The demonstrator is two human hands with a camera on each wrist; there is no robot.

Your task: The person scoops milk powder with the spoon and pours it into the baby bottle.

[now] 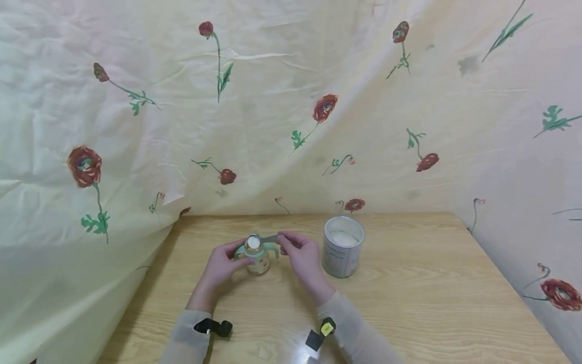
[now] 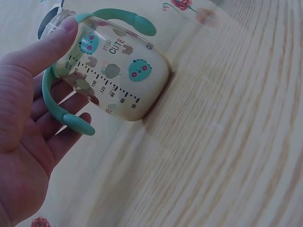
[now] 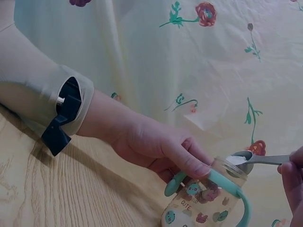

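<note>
A clear baby bottle [image 1: 258,265] with a mint-green two-handled collar stands on the table. My left hand [image 1: 222,264] grips it near the neck, the thumb pressing on the collar in the left wrist view. Cartoon prints and a measuring scale mark the bottle's side [image 2: 116,71]; something pale shows in its lower part. Between thumb and fingers, my right hand [image 1: 301,254] pinches the handle of a grey measuring scoop [image 3: 271,160]. The scoop's bowl, holding white powder [image 3: 236,160], is at the bottle's open mouth. In the right wrist view only the right hand's fingertips show.
Right of my right hand, an open tin [image 1: 341,261] stands on the wooden table [image 1: 423,293], white powder [image 1: 343,239] inside. A pale flowered cloth [image 1: 273,101] hangs behind the table and along both sides.
</note>
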